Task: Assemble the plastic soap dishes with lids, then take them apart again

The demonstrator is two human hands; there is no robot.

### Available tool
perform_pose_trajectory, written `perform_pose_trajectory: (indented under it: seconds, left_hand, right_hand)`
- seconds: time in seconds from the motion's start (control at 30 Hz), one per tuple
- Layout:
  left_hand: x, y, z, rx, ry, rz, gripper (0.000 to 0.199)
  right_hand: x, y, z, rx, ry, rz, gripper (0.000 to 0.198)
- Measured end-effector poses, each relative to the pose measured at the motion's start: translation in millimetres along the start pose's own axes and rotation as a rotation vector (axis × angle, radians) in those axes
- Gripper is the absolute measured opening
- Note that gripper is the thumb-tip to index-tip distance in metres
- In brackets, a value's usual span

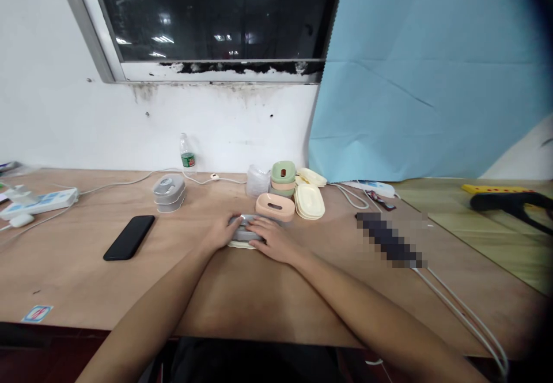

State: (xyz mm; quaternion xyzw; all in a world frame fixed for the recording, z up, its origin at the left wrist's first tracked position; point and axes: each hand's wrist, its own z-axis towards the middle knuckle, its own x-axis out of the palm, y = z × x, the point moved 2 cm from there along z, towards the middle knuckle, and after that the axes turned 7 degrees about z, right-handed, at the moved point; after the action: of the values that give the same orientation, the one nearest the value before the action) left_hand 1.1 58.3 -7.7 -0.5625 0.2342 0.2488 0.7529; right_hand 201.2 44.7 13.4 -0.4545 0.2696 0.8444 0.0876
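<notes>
A grey soap dish (pixel 247 234) lies at the middle of the table, with a cream-coloured piece (pixel 241 245) showing under its near edge. My left hand (pixel 223 232) grips its left end, thumb over the top. From the right, my right hand (pixel 273 239) holds it with fingers laid across its upper side. Just behind my right hand sits a peach soap dish (pixel 275 205) with a slot in it. Farther back, a green dish (pixel 283 171) tops a stack beside several cream trays (pixel 310 201). My hands partly hide the grey dish.
Grey dishes (pixel 168 192) are stacked at the back left, near a plastic bottle (pixel 187 152). A black phone (pixel 129 238) lies to the left, beyond it a power strip (pixel 47 200). Rightward are a blurred dark object (pixel 391 240) with white cables and a clear bag (pixel 258 181).
</notes>
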Motion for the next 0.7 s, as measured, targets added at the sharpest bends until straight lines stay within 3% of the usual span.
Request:
perform_pose_trajectory:
  seconds: [0.13,0.33,0.5,0.6,0.7]
  left_hand:
    - [-1,3,-4,0.040,0.044,0.118,0.044]
    - [1,3,-6,0.233,0.092,0.254,0.043]
    - [4,4,-4,0.255,0.079,0.273,0.043]
    - [3,3,-4,0.252,0.090,0.281,0.043]
    - [0,1,-6,0.242,0.102,0.295,0.044]
  right_hand:
    - [-5,0,-2,-0.041,0.063,-0.003,0.047]
    - [-5,3,-5,-0.134,0.102,-0.090,0.043]
    - [-24,-5,19,-0.071,-0.115,-0.125,0.032]
    - [-44,-24,54,0.044,-0.296,-0.142,0.028]
    - [-58,-51,93,0.187,-0.415,-0.114,0.037]
